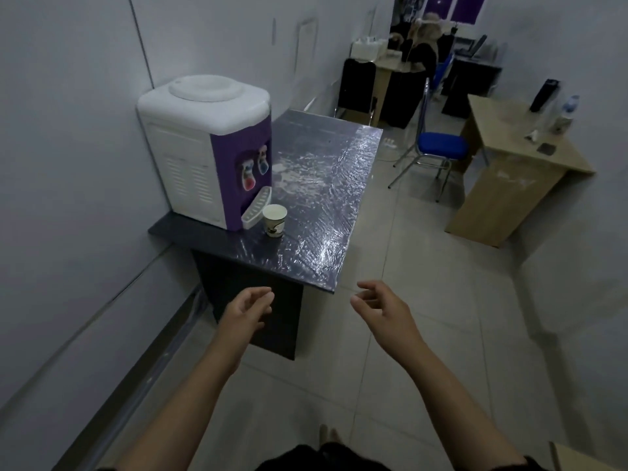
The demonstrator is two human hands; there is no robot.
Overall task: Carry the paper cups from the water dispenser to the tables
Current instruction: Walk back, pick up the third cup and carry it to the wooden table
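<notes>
One white paper cup (274,219) stands upright on a dark glossy table (323,198), just in front of the drip tray of a white and purple water dispenser (204,147). My left hand (246,312) hovers below the table's near edge, fingers loosely curled and apart, holding nothing. Level with it to the right, my right hand (380,305) is also empty with its fingers spread. Both hands are well short of the cup.
A wall runs along the left. To the right stand a blue chair (440,147) and a light wooden desk (520,158) with a bottle and small items. Farther back a person sits at another desk (396,68). Tiled floor lies between the tables.
</notes>
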